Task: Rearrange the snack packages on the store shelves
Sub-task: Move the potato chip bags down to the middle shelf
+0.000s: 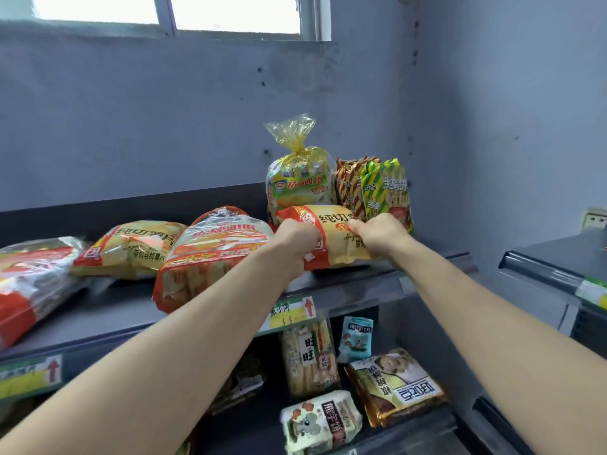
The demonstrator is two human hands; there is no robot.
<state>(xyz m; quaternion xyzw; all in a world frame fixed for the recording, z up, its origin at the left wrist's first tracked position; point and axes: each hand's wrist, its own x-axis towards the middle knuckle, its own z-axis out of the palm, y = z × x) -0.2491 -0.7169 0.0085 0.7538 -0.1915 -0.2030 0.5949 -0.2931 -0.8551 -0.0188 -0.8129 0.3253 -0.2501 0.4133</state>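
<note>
A yellow and red chip bag (335,238) lies on the top shelf (361,284) near its right end. My left hand (294,243) grips the bag's left side and my right hand (377,236) pinches its right side. Behind it stand a tied yellow bag of pies (299,182), a brown striped packet (349,185) and a green striped packet (387,192). To the left lie a red bag of pies (210,257), a second yellow chip bag (131,247) and a red and clear bag (29,277).
The lower shelf holds a rice cracker pack (310,359), a small blue packet (356,338), a gold and brown pack (397,385) and a bear biscuit pack (322,421). Price tags (292,313) line the shelf edge. Another shelf unit (558,257) stands at the right.
</note>
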